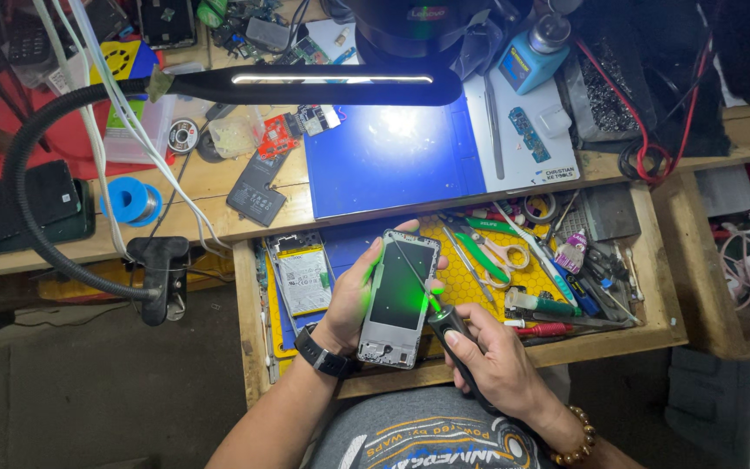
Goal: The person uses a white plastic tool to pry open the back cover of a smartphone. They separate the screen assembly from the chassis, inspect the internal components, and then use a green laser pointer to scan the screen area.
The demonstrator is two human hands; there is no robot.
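From the head camera, the left hand (353, 300) is clamped round the edges of an opened phone frame (399, 300), held upright over the open drawer (663, 295). The right hand (492, 360) is closed on a dark pen-shaped tool (447, 323) (glowing green), its tip touching the frame's lower right.

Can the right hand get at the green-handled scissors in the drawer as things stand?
Probably not at once: the right hand is closed around a black pen-like tool. The scissors lie uncovered in the open drawer just beyond it.
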